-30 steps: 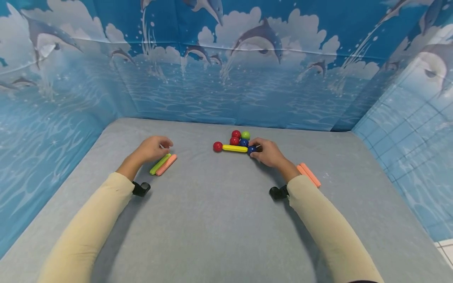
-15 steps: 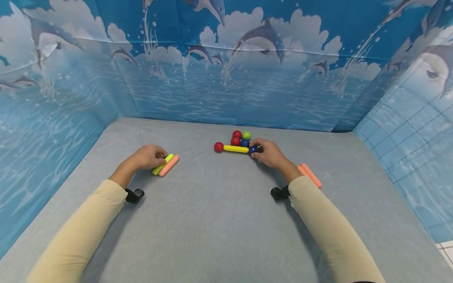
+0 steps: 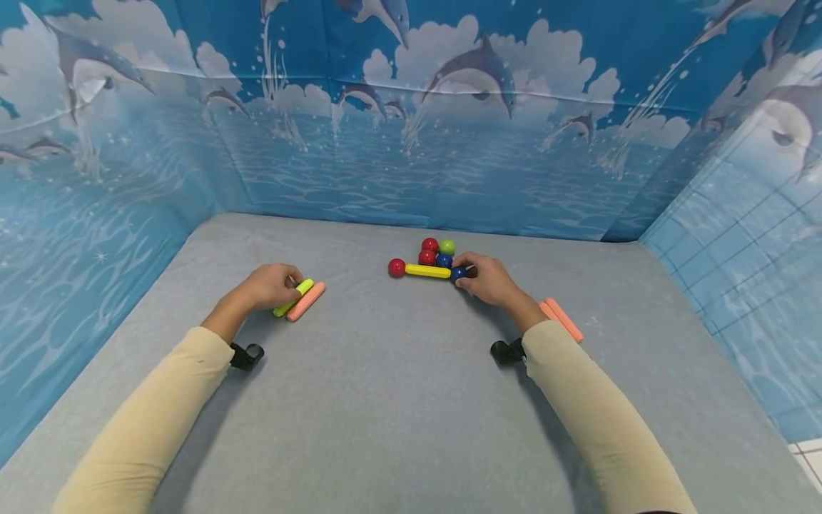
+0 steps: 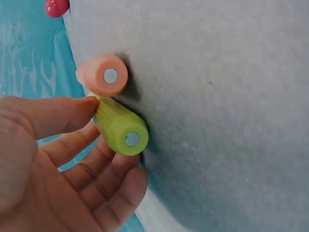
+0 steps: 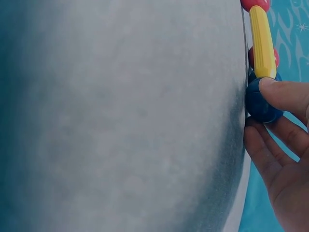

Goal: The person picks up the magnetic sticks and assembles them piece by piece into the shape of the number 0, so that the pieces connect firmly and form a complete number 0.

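Yellow rod (image 3: pixel 427 271) looks joined near desk (image 3: pixel 398 400)'s far edge, right hand (image 3: pixel 491 279) pinching its blue ball (image 5: pixel 260 104), left hand (image 3: pixel 265 287) pinching lime rod (image 4: pixel 119 126); salmon rods (image 3: pixel 306 302) look unused.

Yellow ribbed rod (image 3: pixel 427 271) spans crosswise btwn glossy red ball (image 3: pixel 397 268) at its L end & dark blue ball (image 3: pixel 457 273) at its R end, touching both, on grey tabletop (image 3: pixel 385 371). Lime-green rod (image 4: pixel 120 125), ribbed w/ silvery disc in its end, is slanted, well L of them, just beside salmon rod (image 3: pixel 306 301).
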Tool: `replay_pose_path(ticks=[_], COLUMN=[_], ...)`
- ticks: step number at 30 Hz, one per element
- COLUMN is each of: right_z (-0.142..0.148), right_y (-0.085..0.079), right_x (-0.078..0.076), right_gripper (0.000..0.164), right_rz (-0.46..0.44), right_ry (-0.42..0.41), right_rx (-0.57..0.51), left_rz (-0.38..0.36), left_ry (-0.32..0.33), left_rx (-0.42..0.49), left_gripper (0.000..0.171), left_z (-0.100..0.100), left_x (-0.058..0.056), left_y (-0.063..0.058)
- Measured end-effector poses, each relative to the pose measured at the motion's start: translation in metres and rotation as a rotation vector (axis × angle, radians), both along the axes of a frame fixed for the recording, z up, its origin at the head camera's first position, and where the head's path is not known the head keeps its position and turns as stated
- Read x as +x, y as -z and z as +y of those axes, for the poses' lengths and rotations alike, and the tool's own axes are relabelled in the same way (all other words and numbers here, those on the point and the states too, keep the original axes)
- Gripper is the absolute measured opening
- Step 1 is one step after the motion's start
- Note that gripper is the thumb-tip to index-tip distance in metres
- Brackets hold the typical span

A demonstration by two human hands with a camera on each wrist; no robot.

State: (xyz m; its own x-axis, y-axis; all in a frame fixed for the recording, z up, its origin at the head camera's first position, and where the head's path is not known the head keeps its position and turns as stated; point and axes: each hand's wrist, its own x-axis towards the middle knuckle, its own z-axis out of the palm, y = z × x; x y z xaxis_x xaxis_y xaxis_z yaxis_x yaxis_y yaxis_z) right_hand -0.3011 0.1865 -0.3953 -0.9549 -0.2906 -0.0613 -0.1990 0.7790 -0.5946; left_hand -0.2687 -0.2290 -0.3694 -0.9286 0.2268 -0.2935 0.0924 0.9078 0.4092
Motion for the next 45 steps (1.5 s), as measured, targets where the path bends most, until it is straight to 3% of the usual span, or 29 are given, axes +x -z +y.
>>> replay_pose_path(ticks=[6,15,21,24,27,31,38,45], right_z=[-0.001,-0.001,-0.001,-0.001,0.0,0.001,0.002,0.0], right_y=[-0.002,-0.003,-0.001,0.0,0.0,0.001,-0.001,0.0], right_x=[0.001,0.001,0.001,0.0,-0.001,-0.001,0.001,0.002], right_gripper=[0.035,0.035,0.034,0.034,0.034,0.034,0.034,0.034], right_rz=[0.002,0.002,-0.003,-0.002,0.002,0.002,0.004,0.011], right_ry=[-0.002,-0.017,-0.009,0.002,0.0,-0.003,0.006,0.0], right_rx=[0.002,0.007,0.004,0.002,0.001,0.005,0.005,0.009], left_rz=[-0.003,0.011,0.034,0.059,0.035,-0.063,-0.132,-0.159], left_ry=[-0.016,0.037,-0.006,0.013,0.03,-0.014,-0.104,-0.141], left_rx=[-0.037,-0.063,0.123,0.235,0.36,0.504,0.633,0.671], left_gripper=[0.043,0.045,0.049,0.048,0.048,0.048,0.047,0.046], left_z=[-0.002,-0.007,-0.002,0.01,0.021,0.034,0.062,0.089], left_x=[-0.001,0.007,0.022,0.033,0.042,0.049,0.05,0.038], left_y=[0.0,-0.012,-0.027,-0.034,-0.038,-0.04,-0.024,-0.005])
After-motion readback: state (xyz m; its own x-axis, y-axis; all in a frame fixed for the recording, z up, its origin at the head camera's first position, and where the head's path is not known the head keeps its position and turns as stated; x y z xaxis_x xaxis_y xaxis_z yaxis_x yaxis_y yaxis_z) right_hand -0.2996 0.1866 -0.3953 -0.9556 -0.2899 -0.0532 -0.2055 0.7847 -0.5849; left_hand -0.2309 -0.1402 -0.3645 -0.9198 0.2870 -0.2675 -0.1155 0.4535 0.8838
